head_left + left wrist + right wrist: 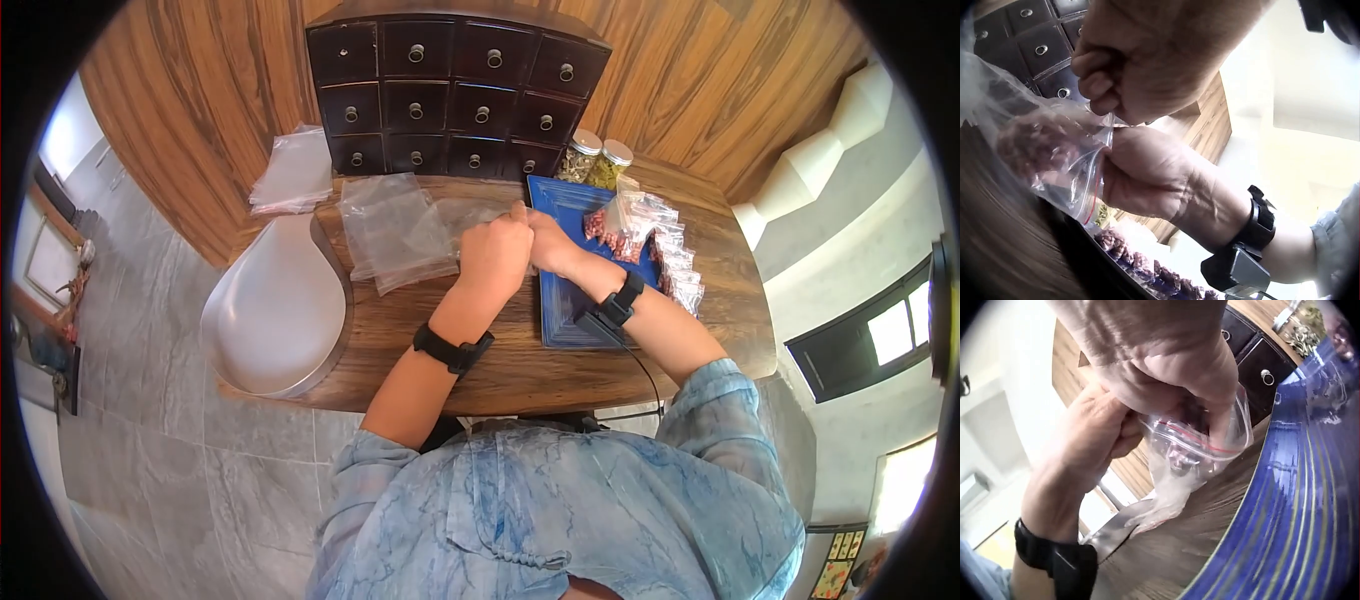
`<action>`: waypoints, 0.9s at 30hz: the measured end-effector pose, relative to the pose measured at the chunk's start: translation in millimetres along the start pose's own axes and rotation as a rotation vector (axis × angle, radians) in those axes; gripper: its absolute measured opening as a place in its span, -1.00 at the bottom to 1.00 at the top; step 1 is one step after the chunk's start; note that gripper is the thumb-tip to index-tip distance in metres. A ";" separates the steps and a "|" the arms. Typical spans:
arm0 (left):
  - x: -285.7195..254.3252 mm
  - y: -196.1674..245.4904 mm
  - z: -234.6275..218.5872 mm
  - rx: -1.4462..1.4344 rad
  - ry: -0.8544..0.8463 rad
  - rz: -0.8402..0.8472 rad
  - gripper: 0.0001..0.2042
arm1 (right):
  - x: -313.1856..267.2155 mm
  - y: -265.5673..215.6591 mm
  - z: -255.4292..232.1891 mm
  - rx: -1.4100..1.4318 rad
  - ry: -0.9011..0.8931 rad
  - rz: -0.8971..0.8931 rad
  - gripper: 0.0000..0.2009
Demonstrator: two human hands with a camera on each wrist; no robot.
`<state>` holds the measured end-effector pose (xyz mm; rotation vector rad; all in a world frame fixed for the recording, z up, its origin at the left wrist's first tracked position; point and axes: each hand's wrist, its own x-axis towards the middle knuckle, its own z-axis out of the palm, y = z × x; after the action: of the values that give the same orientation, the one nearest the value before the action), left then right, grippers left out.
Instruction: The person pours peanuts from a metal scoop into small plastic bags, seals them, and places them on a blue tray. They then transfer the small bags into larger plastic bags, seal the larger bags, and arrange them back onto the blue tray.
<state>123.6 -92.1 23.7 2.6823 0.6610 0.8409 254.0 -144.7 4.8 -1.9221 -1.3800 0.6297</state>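
A dark cabinet (458, 130) (most drawers (398, 98) bear round pulls (416, 54)) stands before wood-grain panelling (210, 90), with two lidded glass jars (580, 160) beside its right end and grey tiled flooring (190, 430) at left.

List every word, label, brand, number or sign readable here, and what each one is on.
No text can be read in any view.
Zip bag at the hands: a red seal line, no lettering visible.
Drawer chest: no lettering visible.
Lidded jars: no legible label.
Wrist cameras: no brand legible.
Colorful panel, lower right: too small and blurred to read.
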 end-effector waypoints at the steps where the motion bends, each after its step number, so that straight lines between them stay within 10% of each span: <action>1: -1.8 1.9 0.3 -0.026 0.012 0.010 -0.62 | -0.1 0.0 0.5 0.091 -0.019 0.025 -0.79; 5: -10.4 8.1 1.9 -0.013 0.138 0.173 -0.54 | 5.6 -2.3 -1.1 0.988 -0.104 0.309 -0.72; 12: -17.5 28.9 -6.1 -0.194 0.123 0.257 -0.61 | -51.2 -47.3 -22.9 1.051 -0.289 0.195 -0.58; 15: -25.4 36.9 -3.3 -0.249 0.069 0.293 -0.61 | -52.8 -85.3 -20.9 0.655 -0.270 0.171 -0.57; 17: -28.1 39.6 -4.0 -0.291 0.027 0.304 -0.60 | -26.3 -33.8 -11.3 0.447 -0.255 -0.290 -0.57; 21: -26.7 41.2 -30.9 -0.408 0.057 0.213 -0.58 | -35.2 -20.3 2.9 0.859 -0.329 -0.508 -0.57; 23: -19.1 26.7 -54.0 -0.421 0.205 0.131 -0.58 | -33.6 -45.6 -6.2 1.078 -0.320 0.062 -0.62; 27: 6.1 -69.7 -49.8 -0.481 0.453 -0.355 -0.63 | -11.7 -49.4 -12.8 1.271 -0.285 0.286 -0.68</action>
<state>74.7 -23.8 41.1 1.8908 0.8651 1.3161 228.9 -148.7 50.6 -0.9697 -0.5121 1.4961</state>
